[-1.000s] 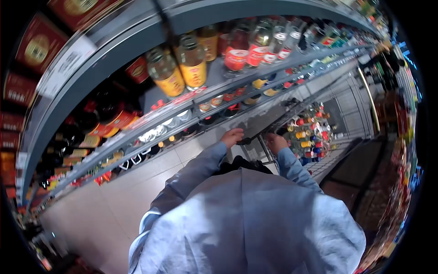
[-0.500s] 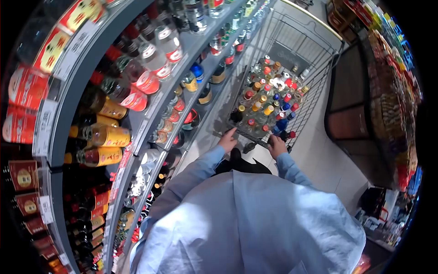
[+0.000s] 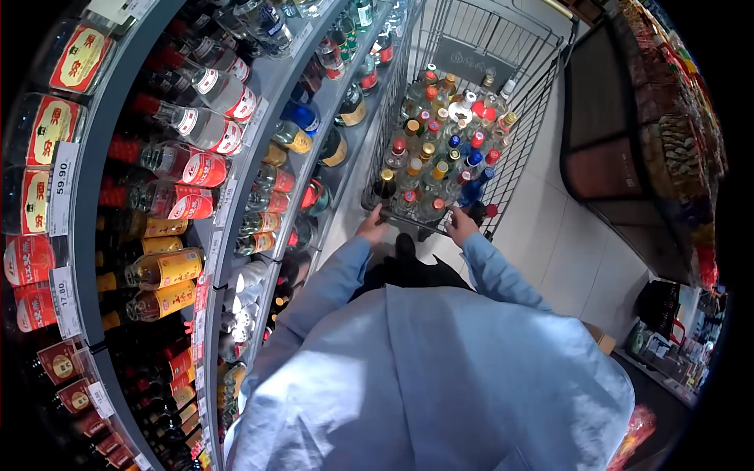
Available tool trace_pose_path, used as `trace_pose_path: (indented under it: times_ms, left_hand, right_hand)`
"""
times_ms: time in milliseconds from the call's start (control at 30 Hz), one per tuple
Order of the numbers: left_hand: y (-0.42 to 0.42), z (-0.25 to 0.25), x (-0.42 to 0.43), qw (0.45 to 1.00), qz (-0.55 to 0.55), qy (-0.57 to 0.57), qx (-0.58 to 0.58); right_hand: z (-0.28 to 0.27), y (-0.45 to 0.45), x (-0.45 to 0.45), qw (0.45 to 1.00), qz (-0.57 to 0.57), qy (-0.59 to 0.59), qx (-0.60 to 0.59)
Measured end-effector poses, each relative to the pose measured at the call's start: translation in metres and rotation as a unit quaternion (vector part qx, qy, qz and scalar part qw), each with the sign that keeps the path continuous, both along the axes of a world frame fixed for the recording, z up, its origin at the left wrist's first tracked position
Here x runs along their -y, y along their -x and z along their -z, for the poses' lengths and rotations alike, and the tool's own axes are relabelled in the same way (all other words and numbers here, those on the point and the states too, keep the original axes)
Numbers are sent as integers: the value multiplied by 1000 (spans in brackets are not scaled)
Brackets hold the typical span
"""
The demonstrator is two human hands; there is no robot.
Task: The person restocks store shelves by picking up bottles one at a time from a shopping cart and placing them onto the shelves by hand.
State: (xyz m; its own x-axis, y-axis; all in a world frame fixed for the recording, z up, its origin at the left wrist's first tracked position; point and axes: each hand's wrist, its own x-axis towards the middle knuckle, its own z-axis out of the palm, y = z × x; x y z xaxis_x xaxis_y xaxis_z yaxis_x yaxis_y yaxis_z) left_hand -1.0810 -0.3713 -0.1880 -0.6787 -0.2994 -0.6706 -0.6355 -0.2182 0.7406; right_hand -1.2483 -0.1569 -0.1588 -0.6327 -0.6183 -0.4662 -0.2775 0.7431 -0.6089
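Filling the near end of the wire shopping cart (image 3: pixel 514 177) are several upright glass bottles (image 3: pixel 436 184) with red, gold, blue and white caps. My left hand (image 3: pixel 372 225) holds the near end of the cart at its left corner, close to a dark bottle (image 3: pixel 384 187) with a yellow cap. Closer to the right corner, my right hand (image 3: pixel 462 225) is on the same end, fingers curled at the rim. The undersides of both hands are hidden, so the exact grip does not show fully.
Along my left run curved grey shelves (image 3: pixel 232 200) crowded with bottles and price tags (image 3: pixel 61 188). On the right stands a dark display stand (image 3: pixel 601 133) heaped with packaged goods (image 3: pixel 683 141). Pale floor tiles (image 3: pixel 554 235) lie between it and the cart.
The shelves have shifted down and left in view, and the cart slightly up and left. Both hands stay at the cart's near end.
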Motion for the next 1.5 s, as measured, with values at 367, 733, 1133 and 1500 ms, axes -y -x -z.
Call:
trace_pose_path:
  times_ms: [367, 733, 1133, 1500]
  left_hand:
    - [1, -46, -3, 973, -207, -96, 19]
    - [-19, -34, -5, 983, -159, -92, 1]
    - [-35, -20, -23, 986, -115, -119, -17]
    - [-23, -31, -22, 986, -116, -114, -42]
  right_hand:
    - [51, 20, 54, 995, 35, -92, 7]
    - [77, 18, 44, 995, 51, -24, -80]
    - [127, 20, 41, 996, 45, 76, -8]
    - [71, 24, 29, 958, 172, 231, 2]
